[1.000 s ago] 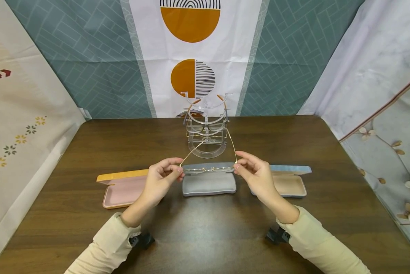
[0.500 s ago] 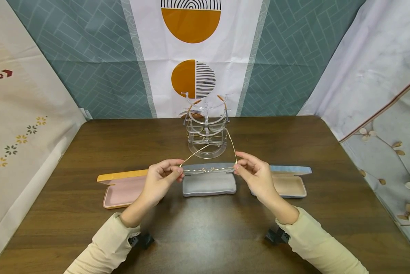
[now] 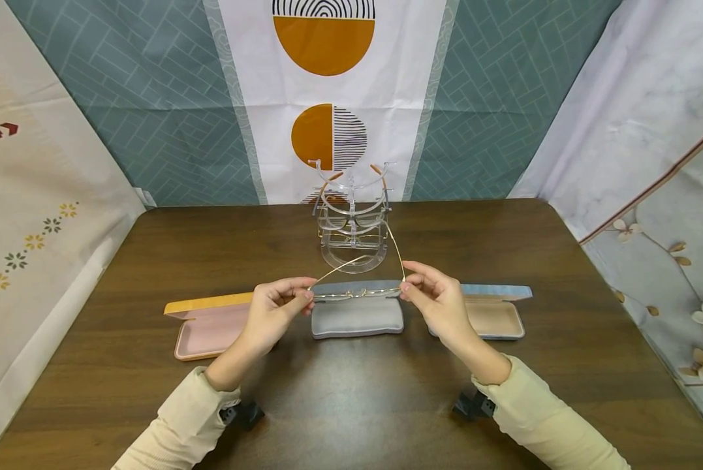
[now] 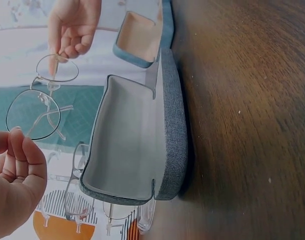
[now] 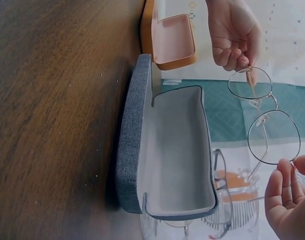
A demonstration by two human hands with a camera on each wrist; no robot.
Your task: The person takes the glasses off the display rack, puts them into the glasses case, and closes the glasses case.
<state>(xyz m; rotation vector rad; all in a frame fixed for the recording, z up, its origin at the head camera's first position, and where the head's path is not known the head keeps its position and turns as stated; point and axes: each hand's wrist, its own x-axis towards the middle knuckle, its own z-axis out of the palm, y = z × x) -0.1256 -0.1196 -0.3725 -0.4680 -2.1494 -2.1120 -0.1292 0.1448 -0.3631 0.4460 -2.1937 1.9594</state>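
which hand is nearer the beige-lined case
Right. In the head view, the right hand covers the left end of the beige-lined case; the left hand is farther, beyond the gray case.

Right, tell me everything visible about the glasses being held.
The glasses have roundish clear lenses, thin metal-looking rims, dark-edged in the wrist views, a bridge, nose pads and slender gold-coloured temples. Both temples point forward, the left one angled further inward. The left grip and right grip pinch opposite ends, holding them above the open grey case, apart from it.
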